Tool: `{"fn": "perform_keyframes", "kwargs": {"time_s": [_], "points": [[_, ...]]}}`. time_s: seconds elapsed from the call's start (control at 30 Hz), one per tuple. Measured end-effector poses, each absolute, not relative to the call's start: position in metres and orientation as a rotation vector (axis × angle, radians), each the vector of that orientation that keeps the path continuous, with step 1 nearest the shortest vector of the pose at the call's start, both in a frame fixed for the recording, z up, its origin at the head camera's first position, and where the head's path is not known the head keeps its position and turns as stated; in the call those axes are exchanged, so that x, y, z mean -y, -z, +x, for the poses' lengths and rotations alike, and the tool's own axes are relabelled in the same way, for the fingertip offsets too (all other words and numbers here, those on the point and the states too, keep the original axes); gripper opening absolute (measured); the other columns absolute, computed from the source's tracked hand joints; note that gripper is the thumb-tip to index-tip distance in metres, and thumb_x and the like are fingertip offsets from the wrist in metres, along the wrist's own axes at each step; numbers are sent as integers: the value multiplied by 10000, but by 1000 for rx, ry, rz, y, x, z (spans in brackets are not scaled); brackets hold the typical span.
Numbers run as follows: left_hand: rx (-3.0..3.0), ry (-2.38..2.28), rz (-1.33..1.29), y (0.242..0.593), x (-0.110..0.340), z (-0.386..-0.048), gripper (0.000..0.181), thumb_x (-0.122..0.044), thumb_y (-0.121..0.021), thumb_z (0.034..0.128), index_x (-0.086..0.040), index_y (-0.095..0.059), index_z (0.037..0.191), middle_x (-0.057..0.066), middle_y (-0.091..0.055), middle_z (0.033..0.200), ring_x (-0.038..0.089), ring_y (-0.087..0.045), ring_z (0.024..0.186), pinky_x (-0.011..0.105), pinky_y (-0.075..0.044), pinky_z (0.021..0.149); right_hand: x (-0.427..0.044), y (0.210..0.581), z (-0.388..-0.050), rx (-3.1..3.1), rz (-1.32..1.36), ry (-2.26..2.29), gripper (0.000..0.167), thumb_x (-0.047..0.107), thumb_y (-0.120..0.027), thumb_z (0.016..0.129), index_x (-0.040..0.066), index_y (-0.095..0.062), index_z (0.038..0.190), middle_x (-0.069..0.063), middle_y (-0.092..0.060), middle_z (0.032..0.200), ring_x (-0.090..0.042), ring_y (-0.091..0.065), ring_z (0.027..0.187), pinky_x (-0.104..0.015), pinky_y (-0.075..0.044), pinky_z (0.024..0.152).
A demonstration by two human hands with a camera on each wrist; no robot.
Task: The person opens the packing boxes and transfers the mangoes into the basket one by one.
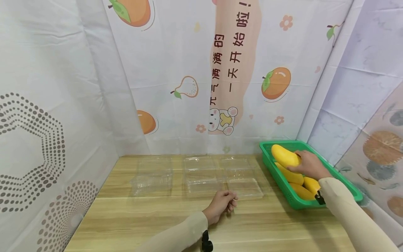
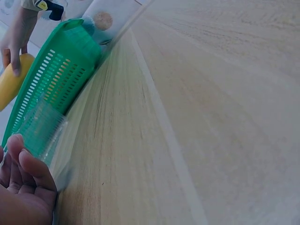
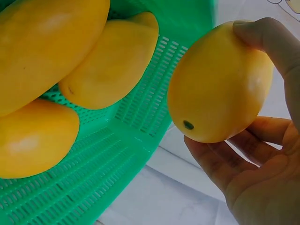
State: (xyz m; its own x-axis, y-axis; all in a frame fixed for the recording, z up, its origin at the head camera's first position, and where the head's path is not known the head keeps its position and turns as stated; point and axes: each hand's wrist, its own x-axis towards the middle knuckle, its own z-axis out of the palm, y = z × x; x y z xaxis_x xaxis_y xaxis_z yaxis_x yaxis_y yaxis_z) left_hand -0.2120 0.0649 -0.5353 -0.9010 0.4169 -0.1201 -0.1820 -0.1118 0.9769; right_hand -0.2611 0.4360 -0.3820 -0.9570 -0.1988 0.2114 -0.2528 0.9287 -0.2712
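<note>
My right hand [image 1: 310, 165] grips a yellow mango [image 1: 282, 155] above the green basket [image 1: 273, 174]. In the right wrist view, the thumb lies over the top of the held mango [image 3: 218, 86] and the fingers support it from below, beside the basket wall. Several more mangoes [image 3: 110, 63] lie inside the basket. My left hand [image 1: 220, 205] rests low over the table, fingers loosely curled and holding nothing. It is just in front of a clear plastic box [image 1: 245, 187]; whether they touch cannot be told.
Clear plastic boxes stand in a row toward the back of the wooden table [image 1: 132, 220], including a middle one [image 1: 203, 175] and a left one [image 1: 152, 183]. A printed cloth [image 1: 176, 119] hangs behind them. More cloth walls bound the left and right sides.
</note>
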Motion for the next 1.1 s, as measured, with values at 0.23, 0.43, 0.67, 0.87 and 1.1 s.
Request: {"fn": "perform_keyframes", "kwargs": {"time_s": [0.23,0.43,0.67,0.87,1.1], "points": [[-1767,-2068,249,535,-65,-212,259,-188,-564,1063,25,-697,998,1,-621,723,57,-509,554,199,-420,516,-450,386,-260,2915,314,-482,660,355,-864,815,-144,-607,1164,-62,-572,795,-188,-480,651,-333,-412,558],[-1761,-2075,251,536,-65,-212,262,-185,-565,1062,34,-695,1001,4,-620,722,55,-509,550,196,-421,514,-462,391,-258,2923,281,-473,637,351,-848,819,-151,-614,1134,-39,-558,747,-185,-476,629,-330,-399,548],[-1758,-2077,252,536,-65,-213,257,-172,-557,1064,37,-692,998,5,-620,722,54,-509,550,191,-424,511,-479,397,-257,2950,205,-500,589,339,-840,840,-149,-615,1082,-36,-535,709,-193,-466,619,-340,-398,552],[-1762,-2075,245,535,-65,-212,248,-168,-551,1067,12,-695,976,-3,-616,712,55,-506,546,188,-414,506,-488,398,-255,2979,164,-492,619,345,-825,849,-177,-606,1101,-35,-506,693,-200,-456,623,-343,-392,559],[-1772,-2081,243,534,-65,-212,257,-184,-561,1066,14,-698,976,-6,-616,707,56,-505,544,191,-418,500,-502,397,-256,3015,79,-482,604,389,-800,860,-152,-625,1065,-54,-553,721,-217,-473,640,-349,-398,569]]}}
